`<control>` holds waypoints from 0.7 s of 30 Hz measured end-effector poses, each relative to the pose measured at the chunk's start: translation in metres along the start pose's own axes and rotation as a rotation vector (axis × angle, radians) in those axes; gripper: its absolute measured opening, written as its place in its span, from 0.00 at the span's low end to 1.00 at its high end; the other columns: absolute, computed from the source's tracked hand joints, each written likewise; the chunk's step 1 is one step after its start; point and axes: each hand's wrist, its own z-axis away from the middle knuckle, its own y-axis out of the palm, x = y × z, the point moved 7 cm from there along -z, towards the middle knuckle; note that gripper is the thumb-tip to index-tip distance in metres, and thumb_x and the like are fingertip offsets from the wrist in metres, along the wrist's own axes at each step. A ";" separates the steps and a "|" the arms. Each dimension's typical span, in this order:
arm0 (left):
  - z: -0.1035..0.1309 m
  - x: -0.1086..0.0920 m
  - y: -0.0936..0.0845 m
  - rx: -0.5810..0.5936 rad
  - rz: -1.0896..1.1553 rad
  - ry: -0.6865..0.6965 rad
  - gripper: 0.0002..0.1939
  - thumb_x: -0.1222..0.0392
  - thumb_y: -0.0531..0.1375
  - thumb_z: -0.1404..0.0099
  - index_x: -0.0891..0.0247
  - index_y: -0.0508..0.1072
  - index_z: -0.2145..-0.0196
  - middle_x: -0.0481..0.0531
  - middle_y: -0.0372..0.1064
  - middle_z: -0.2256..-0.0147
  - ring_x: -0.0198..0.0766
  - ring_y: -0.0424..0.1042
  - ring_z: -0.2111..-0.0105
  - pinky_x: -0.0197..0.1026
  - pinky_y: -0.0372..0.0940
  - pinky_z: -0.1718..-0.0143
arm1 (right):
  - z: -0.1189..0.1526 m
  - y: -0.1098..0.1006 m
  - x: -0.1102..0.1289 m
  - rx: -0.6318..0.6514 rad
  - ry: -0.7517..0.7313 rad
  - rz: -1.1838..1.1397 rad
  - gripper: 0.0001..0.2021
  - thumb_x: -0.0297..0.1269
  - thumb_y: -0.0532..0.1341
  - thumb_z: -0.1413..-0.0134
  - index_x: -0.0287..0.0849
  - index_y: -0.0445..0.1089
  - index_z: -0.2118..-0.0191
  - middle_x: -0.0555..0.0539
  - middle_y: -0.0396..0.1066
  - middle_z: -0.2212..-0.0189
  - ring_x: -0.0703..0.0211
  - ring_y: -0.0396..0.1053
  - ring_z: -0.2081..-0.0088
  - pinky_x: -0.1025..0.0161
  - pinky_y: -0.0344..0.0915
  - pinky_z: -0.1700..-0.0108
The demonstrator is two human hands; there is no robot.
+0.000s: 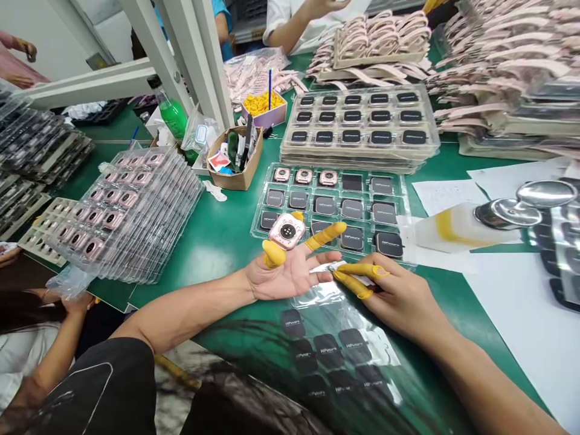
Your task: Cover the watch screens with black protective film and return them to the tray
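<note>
My left hand (283, 275) is turned palm up, with yellow finger cots on some fingers. Between its thumb and a fingertip it grips a pink smartwatch case (287, 231), the dark round sensor back facing up. My right hand (392, 293), also in yellow finger cots, pinches beside the left hand's lower fingers; a small shiny bit shows at the fingertips, too small to name. Under both hands lies a clear plastic sheet (335, 308) bearing several black square stickers (328, 347). Just beyond is a clear tray (405, 208) with three pink watch cases and several black squares.
Stacked trays of pink watches (131, 211) stand at left. Behind are a carton of tools (235, 160), a green bottle (172, 115), a box of yellow finger cots (265, 109) and stacked black-square trays (357, 127). A metal-topped dispenser bottle (471, 223) and pink straps (512, 72) are at right.
</note>
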 end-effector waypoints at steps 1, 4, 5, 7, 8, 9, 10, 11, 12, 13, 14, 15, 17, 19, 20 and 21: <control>0.000 -0.001 0.001 0.015 -0.001 0.010 0.45 0.26 0.76 0.65 0.39 0.80 0.48 0.47 0.62 0.31 0.59 0.60 0.32 0.53 0.68 0.47 | 0.000 0.000 0.000 0.002 -0.001 0.004 0.11 0.29 0.59 0.35 0.51 0.75 0.55 0.50 0.74 0.68 0.61 0.73 0.73 0.64 0.68 0.75; 0.000 -0.001 0.002 0.044 0.000 0.013 0.42 0.29 0.76 0.63 0.38 0.80 0.49 0.46 0.62 0.30 0.59 0.60 0.32 0.53 0.69 0.49 | 0.000 0.001 0.000 0.011 0.002 0.009 0.09 0.30 0.60 0.34 0.50 0.75 0.55 0.50 0.74 0.68 0.62 0.73 0.73 0.65 0.68 0.75; 0.001 -0.002 0.002 0.046 -0.001 0.013 0.42 0.29 0.76 0.63 0.38 0.80 0.49 0.46 0.62 0.30 0.59 0.60 0.32 0.53 0.69 0.49 | 0.001 0.001 -0.001 0.013 0.004 0.010 0.09 0.30 0.60 0.34 0.50 0.75 0.55 0.50 0.74 0.68 0.62 0.73 0.73 0.65 0.68 0.75; 0.001 -0.003 0.003 0.046 0.001 0.017 0.41 0.29 0.76 0.63 0.38 0.80 0.49 0.46 0.62 0.30 0.59 0.61 0.32 0.52 0.69 0.49 | 0.002 0.002 -0.002 0.017 0.011 0.010 0.09 0.30 0.60 0.34 0.49 0.76 0.55 0.50 0.74 0.67 0.62 0.73 0.74 0.65 0.68 0.75; 0.001 -0.004 0.003 0.045 0.009 0.020 0.41 0.29 0.76 0.62 0.39 0.81 0.50 0.46 0.62 0.30 0.58 0.62 0.33 0.52 0.68 0.50 | 0.002 0.002 -0.002 0.018 0.013 0.009 0.09 0.30 0.60 0.34 0.49 0.76 0.55 0.50 0.74 0.67 0.62 0.73 0.74 0.65 0.68 0.75; 0.001 -0.004 0.004 0.045 0.021 0.020 0.40 0.29 0.77 0.62 0.39 0.81 0.50 0.46 0.61 0.30 0.58 0.62 0.33 0.51 0.68 0.50 | 0.003 0.002 -0.003 0.020 0.014 0.008 0.09 0.30 0.60 0.34 0.49 0.76 0.55 0.50 0.74 0.68 0.62 0.72 0.74 0.65 0.68 0.75; 0.001 -0.004 0.004 0.044 0.035 0.017 0.40 0.30 0.77 0.63 0.39 0.81 0.51 0.45 0.61 0.30 0.58 0.62 0.33 0.50 0.68 0.51 | 0.002 0.002 -0.003 0.023 0.015 0.007 0.09 0.29 0.60 0.34 0.49 0.75 0.55 0.50 0.74 0.67 0.62 0.72 0.74 0.65 0.67 0.75; 0.001 -0.004 0.005 0.041 0.050 0.011 0.39 0.31 0.77 0.63 0.40 0.82 0.51 0.45 0.61 0.29 0.58 0.61 0.33 0.50 0.68 0.51 | 0.002 0.002 -0.002 0.026 0.014 0.007 0.09 0.29 0.60 0.34 0.49 0.75 0.55 0.50 0.74 0.67 0.62 0.72 0.74 0.65 0.67 0.75; 0.001 -0.004 0.005 0.039 0.064 0.004 0.39 0.31 0.78 0.64 0.41 0.82 0.52 0.44 0.60 0.29 0.58 0.61 0.33 0.49 0.68 0.51 | 0.002 0.002 -0.002 0.028 0.009 0.006 0.09 0.28 0.60 0.34 0.49 0.75 0.55 0.50 0.74 0.67 0.62 0.73 0.73 0.65 0.68 0.75; 0.001 -0.003 0.006 0.040 0.079 -0.002 0.39 0.32 0.78 0.64 0.41 0.83 0.53 0.44 0.60 0.29 0.57 0.61 0.33 0.48 0.67 0.51 | 0.001 0.002 0.000 0.029 0.000 0.007 0.10 0.28 0.60 0.35 0.49 0.75 0.55 0.50 0.74 0.67 0.62 0.73 0.73 0.65 0.68 0.75; 0.001 -0.003 0.007 0.043 0.094 0.000 0.39 0.32 0.79 0.64 0.41 0.83 0.53 0.44 0.59 0.29 0.56 0.61 0.33 0.47 0.67 0.52 | 0.000 0.001 0.001 0.030 -0.009 0.009 0.10 0.28 0.60 0.35 0.48 0.75 0.55 0.50 0.74 0.67 0.62 0.73 0.73 0.65 0.68 0.74; 0.001 -0.004 0.007 0.048 0.110 0.011 0.39 0.32 0.79 0.63 0.41 0.82 0.52 0.44 0.59 0.29 0.55 0.62 0.34 0.46 0.66 0.52 | -0.001 0.000 0.003 0.029 -0.017 0.012 0.10 0.28 0.60 0.34 0.48 0.75 0.55 0.50 0.74 0.67 0.62 0.73 0.72 0.66 0.68 0.74; 0.002 -0.005 0.009 0.063 0.140 0.046 0.40 0.31 0.78 0.61 0.40 0.80 0.49 0.45 0.58 0.28 0.53 0.63 0.35 0.46 0.65 0.51 | -0.003 -0.001 0.005 0.028 -0.022 0.020 0.09 0.28 0.59 0.34 0.47 0.75 0.55 0.50 0.74 0.68 0.63 0.73 0.72 0.66 0.68 0.74; 0.002 -0.006 0.009 0.065 0.162 0.068 0.43 0.30 0.77 0.59 0.40 0.78 0.46 0.46 0.57 0.28 0.51 0.64 0.36 0.46 0.64 0.50 | -0.003 -0.001 0.005 0.030 -0.015 0.026 0.09 0.29 0.59 0.33 0.47 0.75 0.55 0.50 0.74 0.68 0.64 0.73 0.72 0.67 0.68 0.73; 0.003 -0.006 0.009 0.061 0.170 0.069 0.44 0.30 0.78 0.59 0.39 0.77 0.44 0.47 0.57 0.28 0.51 0.64 0.36 0.46 0.64 0.49 | -0.003 -0.001 0.005 0.033 -0.012 0.027 0.09 0.29 0.59 0.33 0.47 0.75 0.55 0.50 0.74 0.67 0.64 0.73 0.72 0.67 0.68 0.73; 0.003 -0.005 0.009 0.058 0.176 0.064 0.45 0.31 0.78 0.60 0.39 0.76 0.44 0.47 0.57 0.28 0.52 0.64 0.36 0.46 0.64 0.49 | -0.003 -0.001 0.005 0.037 -0.010 0.028 0.09 0.29 0.59 0.33 0.46 0.75 0.55 0.50 0.74 0.67 0.64 0.73 0.72 0.67 0.68 0.73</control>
